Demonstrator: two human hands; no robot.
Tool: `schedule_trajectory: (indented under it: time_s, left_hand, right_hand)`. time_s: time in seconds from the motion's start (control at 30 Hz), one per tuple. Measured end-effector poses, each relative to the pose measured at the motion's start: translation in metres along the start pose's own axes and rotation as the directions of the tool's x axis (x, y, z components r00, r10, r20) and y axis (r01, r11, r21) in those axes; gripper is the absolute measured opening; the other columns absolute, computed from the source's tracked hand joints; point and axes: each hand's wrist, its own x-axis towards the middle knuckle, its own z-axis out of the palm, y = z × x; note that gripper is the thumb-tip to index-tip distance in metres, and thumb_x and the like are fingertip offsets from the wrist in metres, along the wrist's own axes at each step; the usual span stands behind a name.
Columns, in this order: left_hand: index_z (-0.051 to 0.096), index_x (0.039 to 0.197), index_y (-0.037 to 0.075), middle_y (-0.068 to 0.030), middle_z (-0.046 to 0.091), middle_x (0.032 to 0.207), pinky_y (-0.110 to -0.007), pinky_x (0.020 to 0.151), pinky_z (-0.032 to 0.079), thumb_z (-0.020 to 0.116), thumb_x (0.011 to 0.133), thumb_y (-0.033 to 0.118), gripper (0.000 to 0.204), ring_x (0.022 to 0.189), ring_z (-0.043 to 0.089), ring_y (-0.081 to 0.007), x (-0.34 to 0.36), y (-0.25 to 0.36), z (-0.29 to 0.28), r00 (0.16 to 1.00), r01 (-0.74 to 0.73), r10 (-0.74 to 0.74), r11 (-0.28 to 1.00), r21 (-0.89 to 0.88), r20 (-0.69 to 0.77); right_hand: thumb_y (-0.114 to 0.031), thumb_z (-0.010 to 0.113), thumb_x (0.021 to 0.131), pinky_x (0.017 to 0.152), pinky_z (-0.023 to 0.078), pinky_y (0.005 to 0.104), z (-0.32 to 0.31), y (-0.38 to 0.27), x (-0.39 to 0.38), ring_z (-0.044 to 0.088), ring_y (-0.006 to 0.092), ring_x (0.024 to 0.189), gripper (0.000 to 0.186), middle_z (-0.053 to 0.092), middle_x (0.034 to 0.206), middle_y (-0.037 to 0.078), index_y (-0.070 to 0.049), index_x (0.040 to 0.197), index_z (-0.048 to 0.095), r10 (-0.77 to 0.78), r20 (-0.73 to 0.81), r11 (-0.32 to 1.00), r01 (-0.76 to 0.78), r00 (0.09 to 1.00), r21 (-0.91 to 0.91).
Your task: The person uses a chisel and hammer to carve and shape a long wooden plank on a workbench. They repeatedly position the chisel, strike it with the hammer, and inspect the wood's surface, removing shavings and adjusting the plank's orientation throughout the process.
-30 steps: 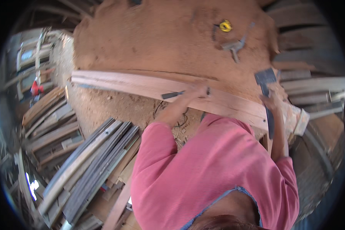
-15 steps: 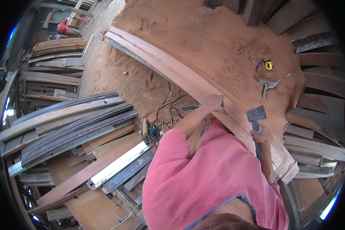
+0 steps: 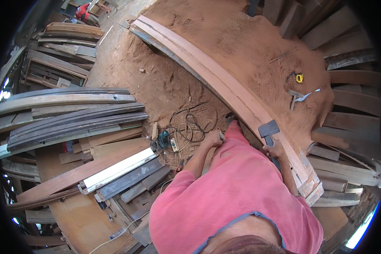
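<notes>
My right hand (image 3: 275, 149) is wrapped round the handle of a dark mallet (image 3: 268, 128), whose square grey head lies over the beam's surface in my view. My left hand (image 3: 216, 138) is closed, off the beam and near my left knee; a small pale end shows at its fingers, but what it holds I cannot make out. A long, slightly curved reddish wooden beam (image 3: 207, 72) runs from the far left to the near right, passing in front of me. Its near end is rough and whitish.
Left of me lie coiled cables (image 3: 192, 125), a teal power tool (image 3: 162, 139) and stacked boards (image 3: 76, 122). Sawdust (image 3: 216, 34) covers the ground beyond the beam, with a yellow tape measure (image 3: 299, 78) and a hammer-like tool (image 3: 294, 99). More planks (image 3: 355, 76) line the right. A person in red (image 3: 82, 12) is far left.
My left hand has come off the beam and moved left and down toward my knee. My right hand and the mallet have shifted slightly left. My view has shifted a little.
</notes>
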Motion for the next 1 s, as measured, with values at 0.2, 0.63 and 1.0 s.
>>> schedule_trajectory:
  time_s: [0.2, 0.63, 1.0]
  left_hand:
    - [0.069, 0.109, 0.001, -0.0277, 0.071, 0.106, -0.047, 0.089, 0.056, 0.071, 0.072, 0.017, 0.040, 0.104, 0.069, -0.0415, 0.012, -0.033, -0.015, 0.994, 0.043, -0.054, 0.992, -0.117, -0.094]
    - [0.071, 0.107, 0.004, -0.0248, 0.073, 0.104, -0.048, 0.087, 0.056, 0.072, 0.073, 0.021, 0.038, 0.103, 0.070, -0.0411, 0.021, -0.225, -0.111, 0.966, 0.139, -0.181, 0.966, -0.220, -0.185]
    - [0.075, 0.095, 0.004, -0.0223, 0.075, 0.097, -0.044, 0.081, 0.056, 0.074, 0.075, 0.024, 0.028, 0.096, 0.073, -0.0356, 0.010, -0.375, -0.182, 0.814, 0.251, -0.497, 0.768, -0.589, -0.301]
  right_hand:
    - [-0.006, 0.071, 0.082, 0.046, 0.044, 0.0281, 0.016, -0.053, 0.028, 0.057, 0.0124, 0.050, 0.023, 0.062, 0.064, 0.005, 0.007, 0.100, 0.064, -0.031, 0.105, 0.990, 0.044, 0.994, -0.130]
    - [-0.016, 0.072, 0.088, 0.045, 0.047, 0.0287, 0.155, -0.264, 0.200, 0.058, 0.0121, 0.051, 0.017, 0.059, 0.066, 0.002, -0.007, 0.084, 0.058, -0.142, 0.131, 0.989, 0.136, 0.981, 0.053]
    - [-0.021, 0.073, 0.091, 0.046, 0.050, 0.0294, 0.218, -0.383, 0.266, 0.058, 0.0127, 0.051, 0.020, 0.060, 0.066, 0.002, -0.007, 0.085, 0.059, -0.127, 0.130, 0.992, 0.125, 0.983, 0.024]
